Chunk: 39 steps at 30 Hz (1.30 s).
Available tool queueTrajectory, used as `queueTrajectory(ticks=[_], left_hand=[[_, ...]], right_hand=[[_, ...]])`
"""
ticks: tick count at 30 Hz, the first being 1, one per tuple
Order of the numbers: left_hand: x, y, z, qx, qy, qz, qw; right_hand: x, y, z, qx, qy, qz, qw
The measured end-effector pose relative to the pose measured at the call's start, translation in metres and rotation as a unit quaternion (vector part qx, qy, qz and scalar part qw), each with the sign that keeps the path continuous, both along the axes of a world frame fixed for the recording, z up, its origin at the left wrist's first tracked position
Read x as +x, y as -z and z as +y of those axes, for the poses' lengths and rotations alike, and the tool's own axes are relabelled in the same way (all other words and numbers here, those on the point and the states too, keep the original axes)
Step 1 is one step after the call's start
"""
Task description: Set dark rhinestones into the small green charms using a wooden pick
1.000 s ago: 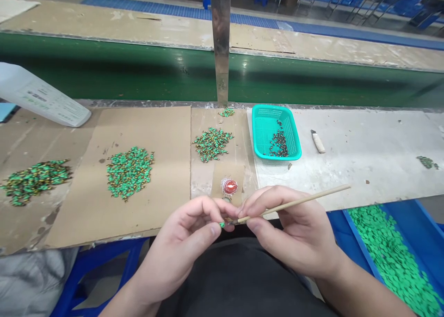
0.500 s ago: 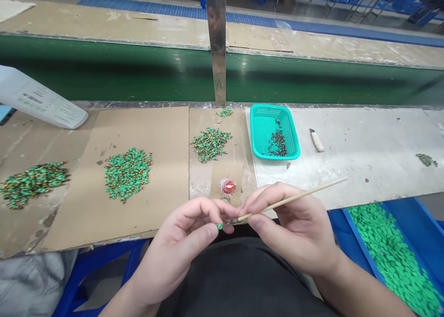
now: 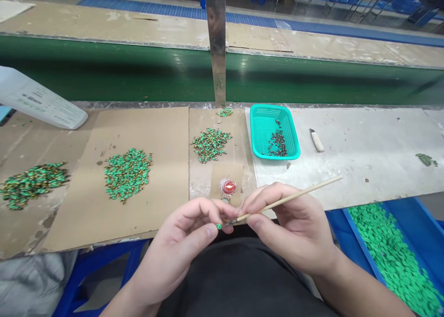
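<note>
My left hand (image 3: 182,247) pinches a small green piece (image 3: 219,226) between thumb and fingertips. My right hand (image 3: 287,224) holds a thin bamboo stick (image 3: 287,200) like a pen, its dark tip (image 3: 231,221) just beside the green piece. Close beyond my fingers, a small red-centred lid (image 3: 229,186) lies on a cardboard patch. Loose green-and-gold pieces form piles on the cardboard sheets (image 3: 145,132), including one pile (image 3: 210,144) straight ahead and another (image 3: 127,175) to the left.
A teal plastic basket (image 3: 274,132) holds dark pieces, and a small knife (image 3: 317,140) lies to its right. A blue tray (image 3: 391,257) of green pieces sits at lower right. A metal upright (image 3: 215,39) stands behind the bench, before a green conveyor belt (image 3: 138,71).
Both hands stay nearly still on the green piece. The stick's far end has swung slightly left and down, and the whole view has shifted a little.
</note>
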<state>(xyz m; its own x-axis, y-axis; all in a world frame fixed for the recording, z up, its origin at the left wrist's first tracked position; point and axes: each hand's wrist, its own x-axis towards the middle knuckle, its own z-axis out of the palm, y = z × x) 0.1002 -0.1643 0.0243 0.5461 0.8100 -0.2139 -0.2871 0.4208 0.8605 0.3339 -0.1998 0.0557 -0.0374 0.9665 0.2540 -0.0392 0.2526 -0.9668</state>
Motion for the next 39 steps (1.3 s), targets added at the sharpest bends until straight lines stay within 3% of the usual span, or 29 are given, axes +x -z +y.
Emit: queueTrajectory(ticks=[39], left_hand=[[-0.0019,-0.0019,-0.0007,-0.003,-0.009,0.028,1.000]], right_hand=[[-0.0016,0.0003,0.0013,-0.030,0.020,0.001,0.999]])
